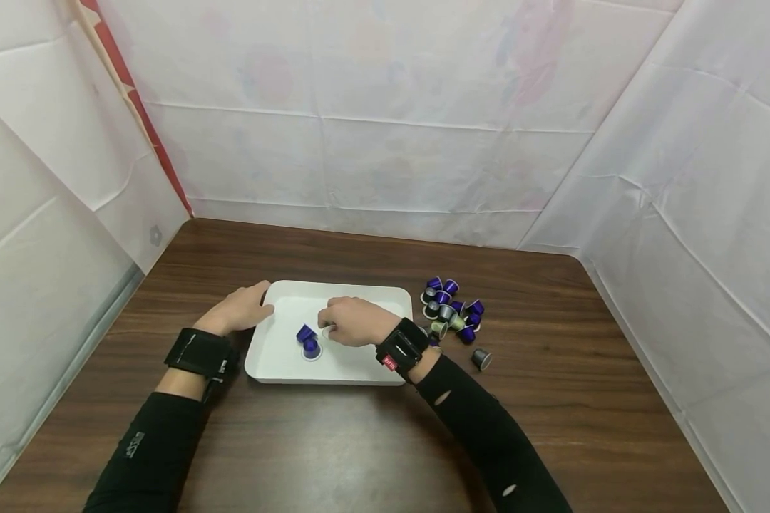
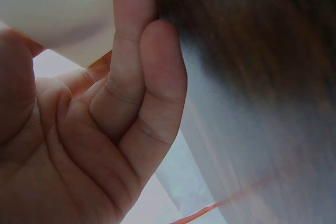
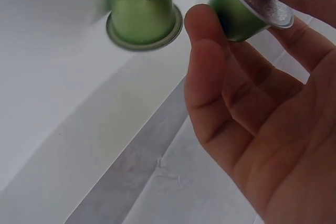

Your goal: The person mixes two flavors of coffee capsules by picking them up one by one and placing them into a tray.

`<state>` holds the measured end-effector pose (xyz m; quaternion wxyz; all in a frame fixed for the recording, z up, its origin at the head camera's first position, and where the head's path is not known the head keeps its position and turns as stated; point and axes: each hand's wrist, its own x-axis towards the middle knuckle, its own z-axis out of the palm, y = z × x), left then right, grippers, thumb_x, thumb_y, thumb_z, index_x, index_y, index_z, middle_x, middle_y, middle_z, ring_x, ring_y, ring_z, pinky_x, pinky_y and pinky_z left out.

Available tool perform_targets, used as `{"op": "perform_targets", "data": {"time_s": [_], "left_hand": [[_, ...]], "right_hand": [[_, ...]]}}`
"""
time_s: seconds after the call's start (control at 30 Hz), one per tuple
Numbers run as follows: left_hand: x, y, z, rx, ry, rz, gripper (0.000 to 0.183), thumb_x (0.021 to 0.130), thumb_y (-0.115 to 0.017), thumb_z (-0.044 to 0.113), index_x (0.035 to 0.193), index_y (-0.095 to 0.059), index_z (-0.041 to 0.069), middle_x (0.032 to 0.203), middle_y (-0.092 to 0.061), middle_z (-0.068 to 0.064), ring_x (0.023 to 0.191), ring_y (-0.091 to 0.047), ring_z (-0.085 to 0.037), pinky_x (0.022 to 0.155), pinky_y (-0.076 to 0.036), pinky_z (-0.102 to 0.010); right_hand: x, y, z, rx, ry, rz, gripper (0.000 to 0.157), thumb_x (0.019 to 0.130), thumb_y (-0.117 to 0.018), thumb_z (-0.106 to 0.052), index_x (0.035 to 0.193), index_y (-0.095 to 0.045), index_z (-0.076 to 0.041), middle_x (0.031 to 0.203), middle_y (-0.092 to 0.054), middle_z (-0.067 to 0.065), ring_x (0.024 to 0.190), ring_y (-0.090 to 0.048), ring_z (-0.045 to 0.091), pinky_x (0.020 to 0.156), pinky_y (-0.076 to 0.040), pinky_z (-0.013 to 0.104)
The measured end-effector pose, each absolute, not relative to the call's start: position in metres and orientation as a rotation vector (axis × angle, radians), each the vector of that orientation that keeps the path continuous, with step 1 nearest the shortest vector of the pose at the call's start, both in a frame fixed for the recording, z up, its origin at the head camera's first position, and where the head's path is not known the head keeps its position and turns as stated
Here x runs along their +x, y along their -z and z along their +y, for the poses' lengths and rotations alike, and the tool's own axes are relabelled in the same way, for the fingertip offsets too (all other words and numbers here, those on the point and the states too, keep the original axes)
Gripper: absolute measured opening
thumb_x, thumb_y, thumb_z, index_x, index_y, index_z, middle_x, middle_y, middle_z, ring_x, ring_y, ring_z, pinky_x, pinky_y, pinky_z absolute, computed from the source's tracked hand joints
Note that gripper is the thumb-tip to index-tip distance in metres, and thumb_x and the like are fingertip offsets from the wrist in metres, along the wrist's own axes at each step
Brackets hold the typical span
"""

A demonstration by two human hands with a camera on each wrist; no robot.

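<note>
A white tray (image 1: pixel 359 372) lies on the table, its left end gripped by my left hand (image 1: pixel 239 308). In the left wrist view that hand's fingers (image 2: pixel 163 61) curl at the tray's edge. Over the tray, my right hand (image 1: pixel 359 320) pinches a green coffee capsule (image 3: pixel 233 17) between thumb and fingers, its foil lid facing the thumb. A second green capsule (image 3: pixel 140 17) stands lid-down on the tray in the right wrist view. Two purple capsules (image 1: pixel 311 348) sit together on the tray, left of the right hand.
Right of the tray lies a loose pile of purple, black, grey and green capsules (image 1: pixel 445 311), partly hidden by the right wrist. One grey capsule (image 1: pixel 481 358) lies apart, nearer the front. White sheeting (image 1: pixel 359 164) walls the brown wooden table (image 1: pixel 282 442) at the back and sides.
</note>
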<state>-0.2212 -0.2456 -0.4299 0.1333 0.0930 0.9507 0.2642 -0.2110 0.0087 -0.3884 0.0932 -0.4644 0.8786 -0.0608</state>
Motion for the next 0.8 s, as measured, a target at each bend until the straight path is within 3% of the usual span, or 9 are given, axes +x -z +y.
{"op": "perform_targets", "data": {"time_s": [0.43,0.8], "left_hand": [[-0.221,0.429,-0.246,0.268,-0.768,2.760,0.040,0.095,-0.048,0.017,0.129,-0.041,-0.004,0.114,-0.058,-0.025,0.089,-0.056,-0.030,0.078,-0.045,-0.049],[-0.219,0.428,-0.246,0.284,-0.756,2.754,0.042,0.095,-0.047,0.017,0.130,-0.039,-0.006,0.116,-0.056,-0.028,0.090,-0.055,-0.031,0.079,-0.044,-0.051]], "right_hand": [[-0.206,0.380,0.010,-1.328,0.108,2.605,0.024,0.091,-0.062,-0.016,0.114,-0.067,-0.014,0.107,-0.061,0.002,0.091,-0.057,0.010,0.081,-0.045,0.023],[-0.209,0.364,0.068,-1.227,0.162,2.694,0.025,0.091,-0.064,-0.018,0.115,-0.066,-0.011,0.110,-0.061,0.006,0.091,-0.058,0.014,0.081,-0.047,0.029]]}}
